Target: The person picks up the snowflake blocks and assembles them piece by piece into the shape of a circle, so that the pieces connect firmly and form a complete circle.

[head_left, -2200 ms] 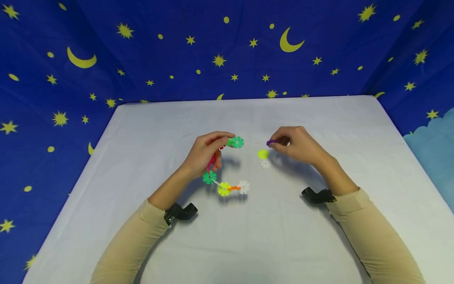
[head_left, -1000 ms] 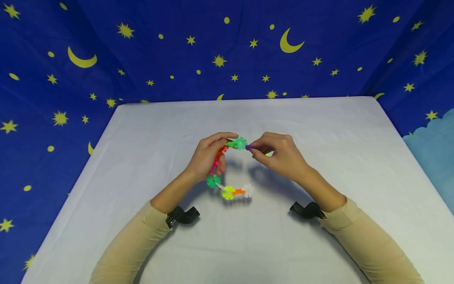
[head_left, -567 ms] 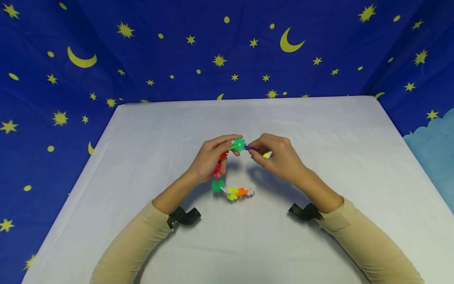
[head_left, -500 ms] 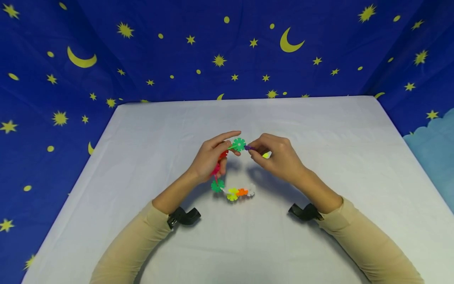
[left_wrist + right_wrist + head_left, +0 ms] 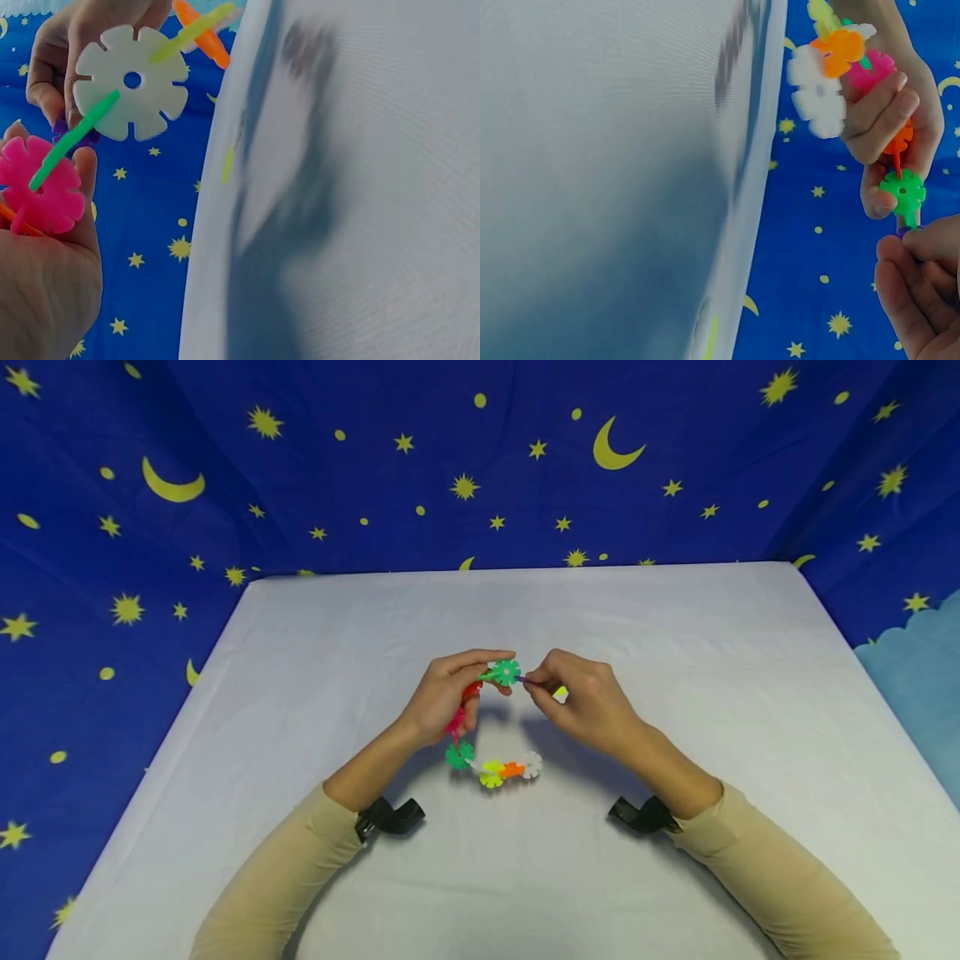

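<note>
My left hand [image 5: 438, 693] holds a curved chain of slotted snowflake discs up off the table. Its red disc [image 5: 472, 690] and pink disc [image 5: 455, 720] lie by the fingers. From there the chain hangs through a green disc [image 5: 460, 755], a yellow disc [image 5: 492, 774] and an orange disc [image 5: 512, 769] to a white disc [image 5: 532, 765]. At the upper end, a teal disc [image 5: 506, 672] sits by the left fingertips. My right hand [image 5: 585, 697] pinches a purple disc [image 5: 521, 678], seen edge-on right at the teal disc's rim. Fingers largely hide the purple disc in the right wrist view.
A loose yellow disc [image 5: 560, 692] lies on the white-covered table [image 5: 480, 877], mostly hidden behind the right hand. A blue curtain [image 5: 420, 460] with stars and moons stands behind the table. Black wrist mounts [image 5: 393, 817] stick out from both cuffs.
My right hand has brought the purple disc leftward from near the loose yellow and white discs to the teal disc, and turned it edge-on. The left hand and chain have shifted slightly right and down.
</note>
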### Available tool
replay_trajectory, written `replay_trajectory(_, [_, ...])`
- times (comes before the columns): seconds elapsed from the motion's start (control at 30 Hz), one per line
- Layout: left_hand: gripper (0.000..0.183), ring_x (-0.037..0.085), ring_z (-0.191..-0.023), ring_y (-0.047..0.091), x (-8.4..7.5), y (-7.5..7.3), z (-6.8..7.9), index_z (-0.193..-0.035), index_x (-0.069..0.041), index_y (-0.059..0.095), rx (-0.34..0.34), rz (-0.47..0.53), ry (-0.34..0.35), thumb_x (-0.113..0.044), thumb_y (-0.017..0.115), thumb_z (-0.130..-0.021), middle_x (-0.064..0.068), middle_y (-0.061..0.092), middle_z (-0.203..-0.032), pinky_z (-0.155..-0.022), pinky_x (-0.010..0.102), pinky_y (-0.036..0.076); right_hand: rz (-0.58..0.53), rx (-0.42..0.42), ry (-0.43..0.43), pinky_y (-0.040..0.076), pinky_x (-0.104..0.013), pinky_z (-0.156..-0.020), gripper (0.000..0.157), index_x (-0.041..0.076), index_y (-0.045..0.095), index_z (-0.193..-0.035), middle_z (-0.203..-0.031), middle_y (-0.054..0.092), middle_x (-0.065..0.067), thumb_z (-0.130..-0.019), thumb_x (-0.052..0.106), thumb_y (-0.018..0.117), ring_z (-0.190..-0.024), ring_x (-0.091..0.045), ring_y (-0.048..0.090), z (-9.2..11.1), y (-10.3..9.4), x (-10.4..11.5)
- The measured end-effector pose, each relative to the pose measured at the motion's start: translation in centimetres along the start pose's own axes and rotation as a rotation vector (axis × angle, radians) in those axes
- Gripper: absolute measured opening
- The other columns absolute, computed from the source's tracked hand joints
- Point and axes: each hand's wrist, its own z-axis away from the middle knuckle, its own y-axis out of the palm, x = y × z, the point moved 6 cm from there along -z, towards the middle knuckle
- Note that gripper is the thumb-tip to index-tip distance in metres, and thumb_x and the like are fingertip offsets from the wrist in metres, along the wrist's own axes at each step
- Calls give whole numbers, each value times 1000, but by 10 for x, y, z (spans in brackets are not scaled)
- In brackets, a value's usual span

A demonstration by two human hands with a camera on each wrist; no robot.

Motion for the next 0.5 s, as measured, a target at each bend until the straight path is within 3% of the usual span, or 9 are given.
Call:
replay_trajectory(0.13, [34,23,-32,40,3,-3,2,-129,-15,62,-7,-33,9,-20,38,-105,28,64,-98,-28,33,32,19,-4,-11,54,-23,-58,19,2,63,-87,-81,65,-3,-77,-10,73,-69,-9,66,0,5,2])
replay_trajectory(0.33, [35,25,-32,41,4,-1,4,-127,-19,64,-22,-95,19,-25,36,-106,16,68,-95,-28,34,32,69,-34,-26,53,-24,-53,15,3,61,-83,-79,64,-3,-79,-8,71,-67,-11,66,3,10,5])
replay_trajectory(0.5, [35,27,-34,42,5,2,1,-127,-19,63,2,-115,20,-26,35,-106,13,70,-95,-28,35,32,94,-64,-32,52,-22,-54,14,3,62,-83,-79,64,-4,-79,-9,69,-68,-12,67,6,9,7])
